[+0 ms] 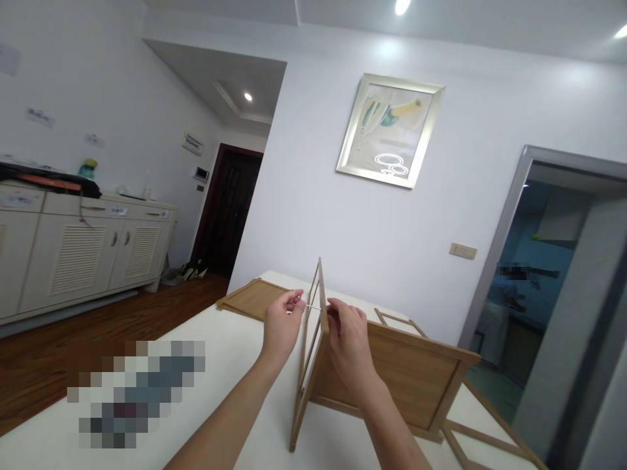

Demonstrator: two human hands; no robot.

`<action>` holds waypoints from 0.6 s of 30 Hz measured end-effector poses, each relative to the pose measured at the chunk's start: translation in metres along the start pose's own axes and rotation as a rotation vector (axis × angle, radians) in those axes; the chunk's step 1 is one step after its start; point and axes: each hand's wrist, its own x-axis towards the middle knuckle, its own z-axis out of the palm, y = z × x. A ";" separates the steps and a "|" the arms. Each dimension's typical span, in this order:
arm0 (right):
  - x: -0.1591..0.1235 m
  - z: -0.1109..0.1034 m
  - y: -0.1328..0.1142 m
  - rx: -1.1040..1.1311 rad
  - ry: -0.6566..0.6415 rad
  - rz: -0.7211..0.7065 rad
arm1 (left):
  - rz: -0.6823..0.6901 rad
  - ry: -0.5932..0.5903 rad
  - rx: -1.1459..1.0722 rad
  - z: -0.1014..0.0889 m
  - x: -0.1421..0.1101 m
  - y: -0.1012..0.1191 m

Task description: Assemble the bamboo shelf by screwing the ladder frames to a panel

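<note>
Near the middle of the view, a narrow wooden frame (pixel 317 352) stands upright, seen almost edge-on. A brown wooden panel (pixel 411 372) extends from its right side. To the left of the frame, my left hand (pixel 282 326) is closed in a pinch on a thin metal rod (pixel 313 307), whose far end meets the frame's edge. My right hand (pixel 350 336) is closed round the frame's edge from the other side, with its thumb and fingertips partly hidden. How the panel and frame are joined cannot be seen.
Everything stands on a white table (pixel 235 365). A flat wooden panel (pixel 255 299) lies behind my left hand. More wooden frames (pixel 490 438) lie at the right. A blurred-out patch (pixel 142 391) covers something at the left. Beyond are a wall and a white cabinet (pixel 88 251).
</note>
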 end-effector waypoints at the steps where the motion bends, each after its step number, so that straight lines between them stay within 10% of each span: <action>1: 0.000 0.001 0.000 0.017 0.011 0.008 | -0.025 -0.003 -0.014 0.000 0.001 -0.002; 18: 0.001 0.001 -0.001 0.041 0.022 0.016 | 0.021 -0.045 0.016 0.001 0.001 0.004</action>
